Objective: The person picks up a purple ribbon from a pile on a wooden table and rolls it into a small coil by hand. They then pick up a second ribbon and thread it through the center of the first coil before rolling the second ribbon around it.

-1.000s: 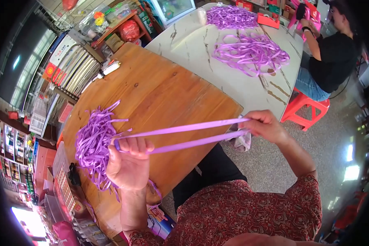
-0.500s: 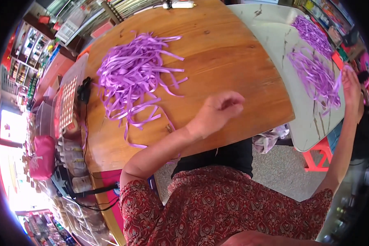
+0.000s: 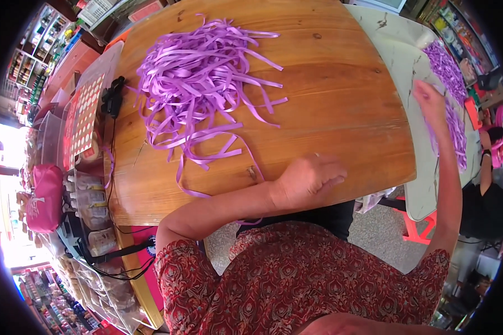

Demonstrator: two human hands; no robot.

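Note:
My left hand [image 3: 310,181] hovers over the near edge of the wooden table, its fingers curled together; what they hold, if anything, is hidden. Out to the right, my right hand [image 3: 430,103] is above the white marbled table with its fingers drawn together. Whether a strand is pinched in them cannot be made out. Beside and partly behind that hand lies a bundle of purple ribbons [image 3: 457,137]. Farther back is another purple ribbon bundle [image 3: 445,67]. A large tangled heap of purple ribbons [image 3: 198,75] covers the wooden table's left half, with one loose strand running toward my left forearm.
The wooden table [image 3: 341,100] adjoins the marbled table [image 3: 399,50]. Along the left stand a dotted sheet [image 3: 88,114], a black clip-like object [image 3: 113,96], a pink pouch [image 3: 46,198] and clear containers. A red stool [image 3: 416,229] stands below; another person [image 3: 480,204] is at far right.
My right hand has moved left, away from the ribbon bundle's far side, where a strand was at its fingers. My left hand has shifted slightly toward me. The view has turned a little.

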